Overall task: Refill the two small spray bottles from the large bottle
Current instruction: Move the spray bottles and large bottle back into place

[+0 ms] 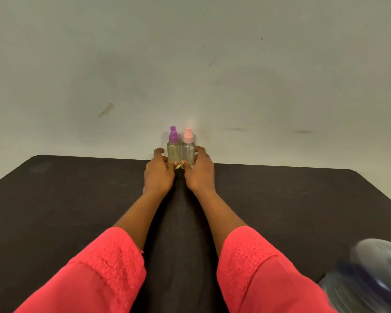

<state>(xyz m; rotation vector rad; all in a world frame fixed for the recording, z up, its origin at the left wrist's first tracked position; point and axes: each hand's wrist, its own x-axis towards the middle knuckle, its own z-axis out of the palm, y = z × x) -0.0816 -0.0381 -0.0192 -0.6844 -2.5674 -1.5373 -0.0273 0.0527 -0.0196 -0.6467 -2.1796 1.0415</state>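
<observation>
At the far edge of the table (77,199) my left hand (159,175) curled round the purple-capped bottle (173,152) and my right hand (200,175) round the pink-capped bottle (188,152). Both bottles stood upright, touching. The large bottle (375,274) (blurred) sat at the table's near edge, rightward, so my right hand was nearer to it.

A dark table (280,211) fills the lower half of the frame. Its back corners are round. Two small bottles stand on it at the far edge, in the middle of the frame, side by side and touching. The purple-top spray bottle (174,153) on the left holds yellowish liquid. The pink-top spray bottle (188,152) on the right looks clear. A big blurry bottle (370,279) is at the lower right.
</observation>
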